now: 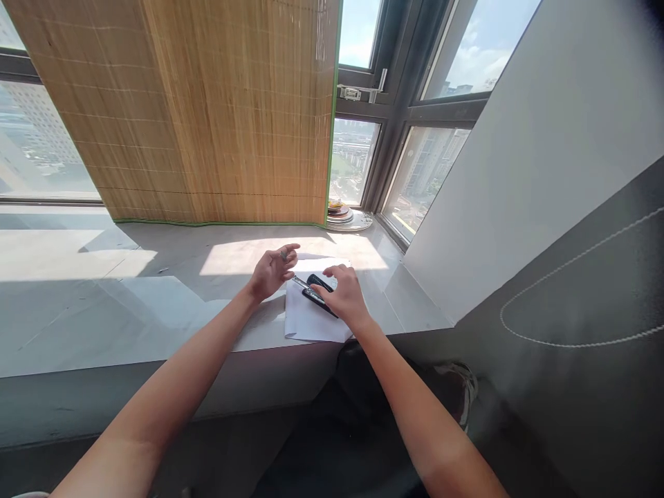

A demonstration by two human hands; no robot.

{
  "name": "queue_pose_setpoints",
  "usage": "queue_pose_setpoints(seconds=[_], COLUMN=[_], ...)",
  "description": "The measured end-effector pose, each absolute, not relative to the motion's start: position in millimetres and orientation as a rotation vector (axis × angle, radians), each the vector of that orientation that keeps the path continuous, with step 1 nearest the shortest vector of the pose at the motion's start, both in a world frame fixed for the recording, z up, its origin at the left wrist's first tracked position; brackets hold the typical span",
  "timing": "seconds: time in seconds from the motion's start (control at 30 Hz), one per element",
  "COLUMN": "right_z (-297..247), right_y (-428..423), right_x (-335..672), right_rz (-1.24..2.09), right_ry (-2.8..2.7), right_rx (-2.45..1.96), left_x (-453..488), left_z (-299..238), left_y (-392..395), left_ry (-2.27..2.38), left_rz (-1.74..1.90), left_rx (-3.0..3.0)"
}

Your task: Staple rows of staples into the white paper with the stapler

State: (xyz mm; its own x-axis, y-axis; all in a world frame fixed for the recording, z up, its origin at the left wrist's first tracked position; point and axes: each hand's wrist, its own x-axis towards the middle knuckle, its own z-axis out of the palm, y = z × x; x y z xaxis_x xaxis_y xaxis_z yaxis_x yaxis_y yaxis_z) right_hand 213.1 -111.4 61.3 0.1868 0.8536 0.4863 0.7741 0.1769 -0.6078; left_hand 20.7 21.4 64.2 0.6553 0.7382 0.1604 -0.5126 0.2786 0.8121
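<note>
A black stapler (326,306) lies opened on folded white paper (311,321) on the window ledge, its metal staple channel showing and pointing toward my left hand. My right hand (345,294) is over the stapler, thumb against the channel and fingers curved around the raised black top. Just left of the stapler's tip is my left hand (270,273), palm turned up and fingers curled. A small dark-greenish thing shows at its fingers, too small to name.
The pale ledge (129,311) runs along the window, its front edge near my knees. A bamboo blind (223,117) hangs behind it. Stacked plates (345,216) stand in the far corner. At right are a white wall (519,159) and a beaded cord (560,344).
</note>
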Motion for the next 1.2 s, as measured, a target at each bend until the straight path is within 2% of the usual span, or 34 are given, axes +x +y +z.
queue_pose_setpoints(seconds=[0.17, 0.47, 0.57, 0.7, 0.73, 0.9, 1.0, 1.2], right_z=[85, 80, 88, 82, 76, 38, 29, 25], right_y=[-71, -54, -57, -52, -50, -33, -15, 19], right_x=[202, 179, 198, 273, 296, 371, 376, 367], right_rz=[0.101, 0.148, 0.192, 0.168, 0.15, 0.074, 0.076, 0.075], right_ry=[-1.838, -1.693, -1.603, -1.397, -1.338, -1.401, -1.42, -1.543], right_rx=[-1.208, -1.16, -1.146, -1.435, -1.574, -2.018, -2.069, -2.029], left_x=[22, 30, 28, 9, 4, -5, -1, 1], left_z=[62, 51, 52, 45, 40, 14, 8, 15], left_y=[16, 15, 20, 52, 63, 95, 95, 80], left_ry=[0.247, 0.28, 0.309, 0.858, 1.035, 1.268, 1.229, 1.218], left_rz=[0.749, 0.705, 0.835, 1.359, 1.38, 1.15, 0.98, 1.048], left_rx=[1.154, 1.323, 1.421, 1.661, 1.796, 2.177, 2.245, 2.258])
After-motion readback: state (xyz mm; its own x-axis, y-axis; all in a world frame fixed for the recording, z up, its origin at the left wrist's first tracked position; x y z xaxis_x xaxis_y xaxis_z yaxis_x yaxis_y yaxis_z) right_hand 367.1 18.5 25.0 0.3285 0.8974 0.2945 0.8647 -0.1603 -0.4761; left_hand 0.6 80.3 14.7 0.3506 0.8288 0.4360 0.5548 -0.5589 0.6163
